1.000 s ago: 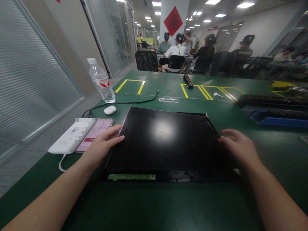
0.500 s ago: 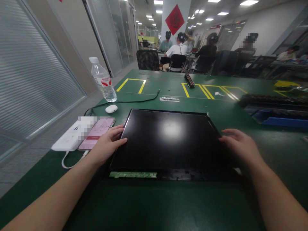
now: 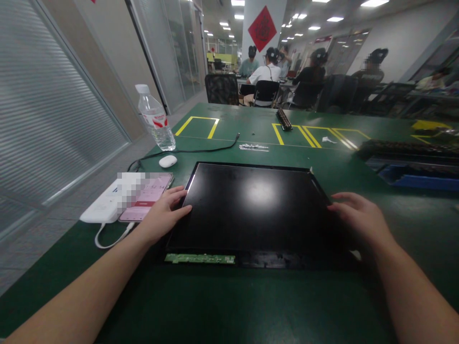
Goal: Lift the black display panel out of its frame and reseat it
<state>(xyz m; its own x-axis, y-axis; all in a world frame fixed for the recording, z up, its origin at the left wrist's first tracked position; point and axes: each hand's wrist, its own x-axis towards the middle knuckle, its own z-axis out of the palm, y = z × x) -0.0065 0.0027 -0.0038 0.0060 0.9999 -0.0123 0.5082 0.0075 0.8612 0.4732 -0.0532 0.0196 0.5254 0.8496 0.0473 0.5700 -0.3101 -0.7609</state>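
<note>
A black LCD panel [image 3: 247, 215] lies flat on the green table before me, a bright glare spot on its face. Along its near edge, toward the left, runs a narrow green circuit board [image 3: 199, 259]. My left hand [image 3: 168, 210] holds the panel's left edge, thumb on top of the frame and fingers along the side. At the opposite edge, my right hand [image 3: 358, 215] grips with bent fingers; its fingertips are partly lost in shadow.
Left of the panel sit a phone [image 3: 143, 200], a white power bank [image 3: 102, 203], a white earbud case [image 3: 168, 161] and a water bottle [image 3: 156, 122]. A black cable [image 3: 204, 151] crosses behind. Blue trays [image 3: 419, 177] stand at right. Several people sit farther back.
Both hands keep their places at the panel's edges. The whole view has shifted very slightly; nothing on the table has visibly moved.
</note>
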